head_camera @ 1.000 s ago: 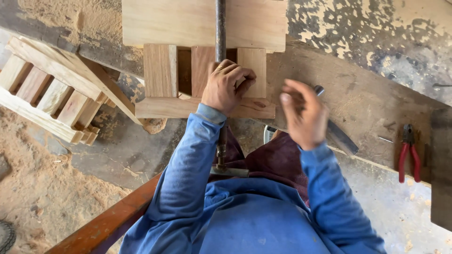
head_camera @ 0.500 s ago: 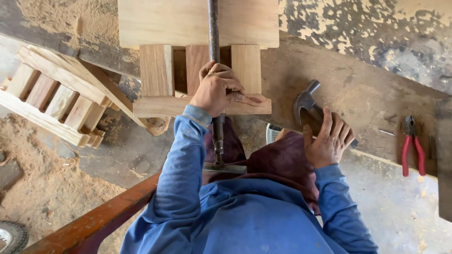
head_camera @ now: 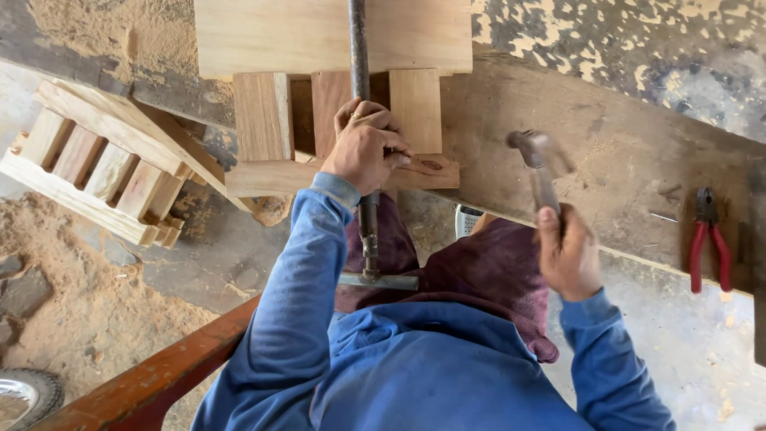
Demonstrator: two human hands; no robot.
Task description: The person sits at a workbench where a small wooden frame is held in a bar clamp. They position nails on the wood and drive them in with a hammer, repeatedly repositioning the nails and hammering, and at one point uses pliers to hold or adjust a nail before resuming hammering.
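From the head camera I see my left hand (head_camera: 363,144) curled shut on the front rail of a wooden frame (head_camera: 335,120) lying on the workbench (head_camera: 606,199), with a metal bar clamp (head_camera: 361,96) running under it. My right hand (head_camera: 568,255) is fisted around a hammer (head_camera: 541,160), its head raised beside the frame. Red pliers (head_camera: 708,239) lie well apart, far right; a slatted wooden piece (head_camera: 104,160) sits left.

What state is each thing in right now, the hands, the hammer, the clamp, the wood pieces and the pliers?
Left hand: pressed on the wooden frame, fingers curled.
Right hand: gripping the hammer, raised off the bench.
Bar clamp: lying across the frame.
Slatted piece: resting tilted, untouched.
Red pliers: lying on the bench, handles apart.
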